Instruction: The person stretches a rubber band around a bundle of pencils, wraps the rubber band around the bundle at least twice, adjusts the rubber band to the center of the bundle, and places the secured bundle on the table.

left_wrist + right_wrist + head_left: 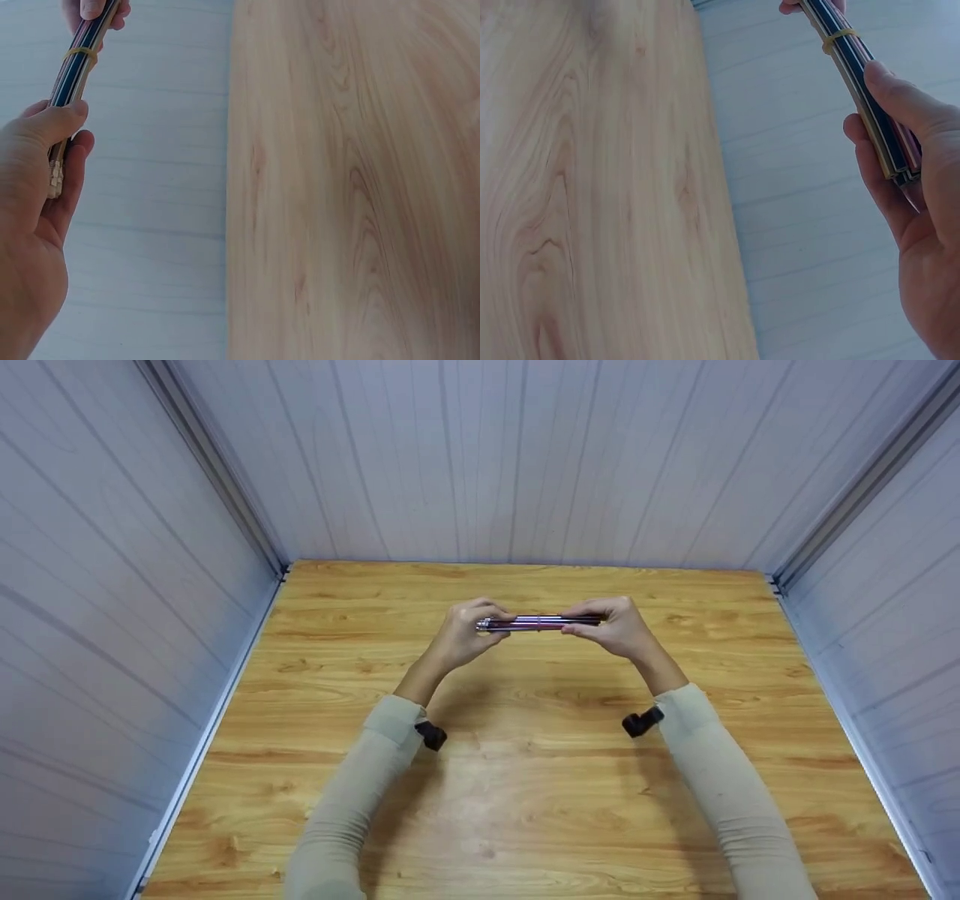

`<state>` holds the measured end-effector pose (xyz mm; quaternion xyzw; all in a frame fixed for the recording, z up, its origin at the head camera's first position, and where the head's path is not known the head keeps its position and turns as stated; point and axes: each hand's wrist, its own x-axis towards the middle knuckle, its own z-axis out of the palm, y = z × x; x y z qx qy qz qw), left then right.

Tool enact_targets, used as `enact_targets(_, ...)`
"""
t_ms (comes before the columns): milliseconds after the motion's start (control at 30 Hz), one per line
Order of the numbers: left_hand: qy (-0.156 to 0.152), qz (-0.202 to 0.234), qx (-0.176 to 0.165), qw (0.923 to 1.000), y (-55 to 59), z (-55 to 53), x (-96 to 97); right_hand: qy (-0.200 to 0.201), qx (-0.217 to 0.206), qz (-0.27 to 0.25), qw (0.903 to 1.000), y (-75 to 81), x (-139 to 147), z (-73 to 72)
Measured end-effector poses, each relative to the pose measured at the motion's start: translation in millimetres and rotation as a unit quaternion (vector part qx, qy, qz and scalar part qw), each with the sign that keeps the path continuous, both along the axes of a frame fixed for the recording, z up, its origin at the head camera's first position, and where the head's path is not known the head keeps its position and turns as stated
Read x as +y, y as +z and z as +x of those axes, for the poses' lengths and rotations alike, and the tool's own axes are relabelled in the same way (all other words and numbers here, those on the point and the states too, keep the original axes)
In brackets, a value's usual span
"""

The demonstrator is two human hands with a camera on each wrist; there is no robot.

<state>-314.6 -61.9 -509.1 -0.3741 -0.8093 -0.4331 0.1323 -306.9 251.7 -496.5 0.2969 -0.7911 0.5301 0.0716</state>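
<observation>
A bundle of slim pencils (551, 622), dark, pinkish and pale in colour, is held level above the wooden table. A yellowish rubber band (840, 34) wraps round its middle. My left hand (463, 636) grips the left end between thumb and fingers. Pale, shiny tips (55, 178) stick out past that thumb in the left wrist view. At the other end my right hand (619, 628) pinches the bundle, its thumb on one side and fingers on the other. Flat, even pencil ends show inside the right palm in the right wrist view.
The wood-grain table (525, 810) spreads out below both arms. White panelled walls (480, 457) stand at the back and on both sides. A small black camera (431, 735) sits on the left wrist, another black camera (642, 723) on the right.
</observation>
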Motion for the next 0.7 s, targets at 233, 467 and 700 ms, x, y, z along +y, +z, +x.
enact_targets(233, 0.017, -0.086, -0.036, 0.9955, -15.5, -5.7, -2.8, -0.016, -0.066, 0.030, 0.9972, -24.2, 1, -12.3)
enact_targets(467, 0.030, -0.173, -0.037, 0.9837, -40.2, -9.4, 0.7, -0.041, -0.142, 0.066, 0.9869, -56.9, 4, -10.7)
enact_targets(700, 0.030, -0.181, -0.115, 0.9762, -79.2, -17.0, -1.4, -0.058, -0.160, 0.111, 0.9792, -83.9, 2, -6.3)
